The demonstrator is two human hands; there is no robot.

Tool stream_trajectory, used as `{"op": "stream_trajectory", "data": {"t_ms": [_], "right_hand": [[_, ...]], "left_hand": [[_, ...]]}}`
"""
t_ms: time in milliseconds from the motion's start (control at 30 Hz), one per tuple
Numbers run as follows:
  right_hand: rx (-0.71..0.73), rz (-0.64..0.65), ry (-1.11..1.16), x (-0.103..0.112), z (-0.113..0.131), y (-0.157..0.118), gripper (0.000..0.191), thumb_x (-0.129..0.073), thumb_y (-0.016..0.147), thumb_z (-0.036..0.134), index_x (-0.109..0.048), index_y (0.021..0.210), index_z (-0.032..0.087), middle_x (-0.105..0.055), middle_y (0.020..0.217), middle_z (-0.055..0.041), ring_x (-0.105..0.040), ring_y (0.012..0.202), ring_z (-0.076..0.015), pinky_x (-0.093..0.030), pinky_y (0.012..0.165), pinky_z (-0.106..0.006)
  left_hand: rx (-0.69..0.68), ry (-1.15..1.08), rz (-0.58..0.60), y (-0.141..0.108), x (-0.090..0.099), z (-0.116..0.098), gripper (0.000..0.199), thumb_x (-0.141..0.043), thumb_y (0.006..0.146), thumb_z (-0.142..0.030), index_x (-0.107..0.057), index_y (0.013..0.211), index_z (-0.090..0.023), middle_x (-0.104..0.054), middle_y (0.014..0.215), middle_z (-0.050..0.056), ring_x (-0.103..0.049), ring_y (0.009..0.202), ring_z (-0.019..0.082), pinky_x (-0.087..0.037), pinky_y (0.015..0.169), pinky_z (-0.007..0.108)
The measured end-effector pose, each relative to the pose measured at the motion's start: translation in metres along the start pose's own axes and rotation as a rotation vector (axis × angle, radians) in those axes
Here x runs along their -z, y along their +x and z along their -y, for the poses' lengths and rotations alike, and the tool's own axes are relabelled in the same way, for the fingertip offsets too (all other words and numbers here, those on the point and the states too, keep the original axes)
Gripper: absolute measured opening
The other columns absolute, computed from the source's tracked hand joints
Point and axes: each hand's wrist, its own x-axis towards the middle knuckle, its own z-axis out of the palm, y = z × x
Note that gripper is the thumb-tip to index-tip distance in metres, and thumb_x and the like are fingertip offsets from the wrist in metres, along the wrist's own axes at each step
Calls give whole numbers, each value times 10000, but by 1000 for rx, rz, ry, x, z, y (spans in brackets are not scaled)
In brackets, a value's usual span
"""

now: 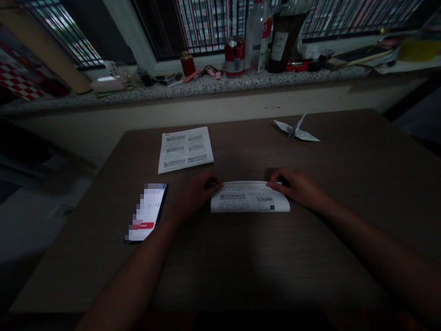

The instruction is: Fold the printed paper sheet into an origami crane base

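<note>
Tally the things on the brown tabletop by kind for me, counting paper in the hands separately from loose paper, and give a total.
Held printed sheet: 1, between the left hand and the right hand
Loose printed sheet: 1
Folded paper crane: 1
Phone: 1
Total: 4

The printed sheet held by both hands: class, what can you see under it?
The brown tabletop shows around the printed sheet and probably continues beneath; the paper covers whatever is directly under it.
</note>
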Motion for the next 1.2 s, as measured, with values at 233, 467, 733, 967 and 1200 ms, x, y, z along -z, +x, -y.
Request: {"op": "stream_trajectory", "data": {"t_ms": [233, 467, 733, 967, 1200], "right_hand": [[17, 148, 116, 10, 1, -6, 257, -614, 951, 487, -638, 904, 235, -689, 841, -39, -647, 756, -208, -504, 680, -333], [25, 224, 188, 23, 29, 8, 333, -620, 944, 523, -701, 1029, 212, -733, 958, -74, -677, 871, -220, -531, 773, -350], [-70, 572, 322, -3, 63, 33, 280, -635, 930, 459, -747, 1022, 220, -777, 946, -48, -713, 824, -216, -524, 676, -316], [-155, 441, 454, -20, 61, 25, 235, -666, 900, 444, -698, 859, 215, -717, 801, -31, -653, 719, -188, -483, 614, -305], [-342, 231, 675, -29, 57, 12, 314, -702, 865, 518, -621, 824, 218, -679, 771, -23, -627, 671, -172, -459, 562, -291]], "left_hand": [[11, -159, 79, -2, 2, -1, 94, -687, 919, -317, -676, 959, -233, -719, 984, 13, -674, 895, 188, -548, 803, 339], [-3, -236, 136, -6, -3, -18, 117, -716, 898, -313, -692, 943, -208, -711, 958, 10, -662, 864, 173, -514, 771, 298], [-11, -262, 168, -6, -15, -22, 187, -732, 890, -356, -693, 994, -205, -705, 946, 10, -653, 856, 180, -490, 747, 292], [54, -435, 88, -5, -17, -26, 241, -715, 889, -363, -637, 1044, -197, -708, 1035, 54, -689, 948, 217, -549, 805, 343], [126, -596, 71, -10, -22, -33, 439, -735, 893, -367, -543, 1259, -220, -728, 1163, 89, -724, 1037, 257, -589, 843, 385]]}}
